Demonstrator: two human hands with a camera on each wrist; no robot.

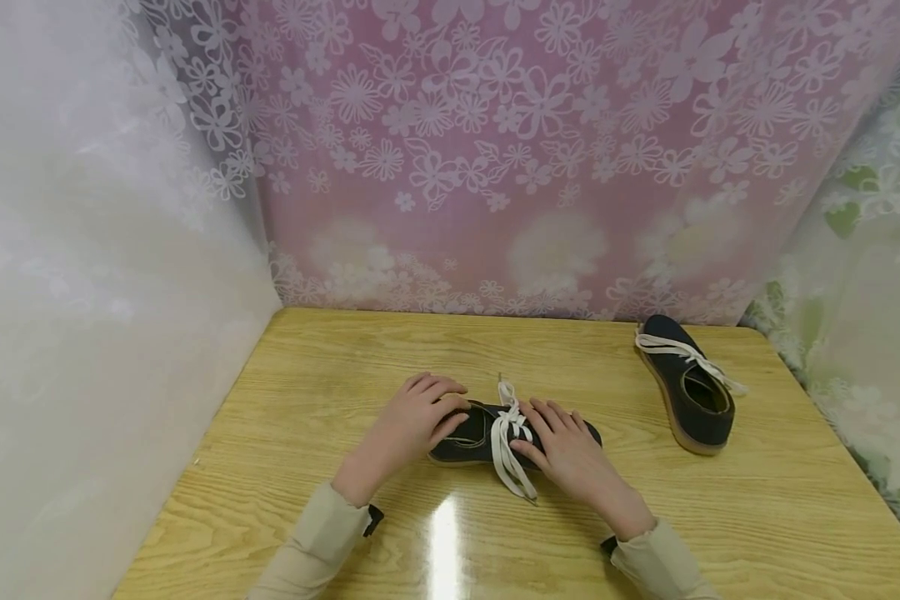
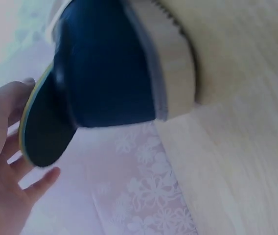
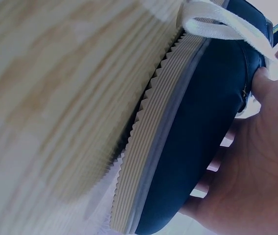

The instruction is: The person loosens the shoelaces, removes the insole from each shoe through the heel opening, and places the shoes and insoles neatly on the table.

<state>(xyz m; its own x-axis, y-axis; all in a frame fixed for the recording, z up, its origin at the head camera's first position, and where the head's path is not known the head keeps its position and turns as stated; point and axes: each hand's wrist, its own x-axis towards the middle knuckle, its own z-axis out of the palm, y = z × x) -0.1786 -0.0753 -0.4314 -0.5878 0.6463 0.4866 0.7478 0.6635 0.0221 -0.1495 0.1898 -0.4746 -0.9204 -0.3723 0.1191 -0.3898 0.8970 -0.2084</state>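
Observation:
A dark navy lace-up shoe (image 1: 480, 450) stands sole-down on the table, its heel to the left and its white laces (image 1: 504, 450) loose across the top. At the heel, my left hand (image 1: 416, 417) pinches a dark insole (image 2: 48, 129) with a yellow edge between thumb and fingers. In the left wrist view the insole sticks out of the shoe's opening behind the heel; its other end is hidden inside. My right hand (image 1: 573, 454) holds the front of the shoe, thumb beside the laces and fingers over the toe part. The right wrist view shows the ridged pale sole (image 3: 151, 132).
A second navy shoe (image 1: 690, 383) with white laces stands at the back right, toe toward the curtain. Pink flowered curtain (image 1: 495, 167) hangs behind the wooden table (image 1: 330, 358), with pale sheets at both sides.

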